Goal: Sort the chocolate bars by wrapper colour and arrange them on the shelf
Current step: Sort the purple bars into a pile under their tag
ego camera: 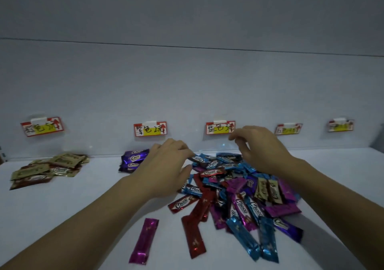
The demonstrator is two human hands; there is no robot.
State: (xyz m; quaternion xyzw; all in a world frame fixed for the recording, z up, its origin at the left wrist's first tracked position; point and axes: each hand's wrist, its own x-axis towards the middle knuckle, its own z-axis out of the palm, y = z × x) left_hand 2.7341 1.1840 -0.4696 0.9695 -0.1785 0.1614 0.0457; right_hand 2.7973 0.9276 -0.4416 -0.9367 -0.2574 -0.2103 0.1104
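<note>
Left hand (168,166) pinches the near end of a blue bar (201,159) at 11 o'clock of the mixed pile (239,188); bar runs toward 3 o'clock. Right hand (261,149) hovers empty, loosely curled, at 12 o'clock.

The scene is dimly and evenly lit, with a cool bluish cast. Small glints are caught on the foil of the chocolate bars (243,236). The 2 price tags (340,125) at far right are blurred beyond reading. The shelf (62,217) edge is bowed by wide-angle distortion.
</note>
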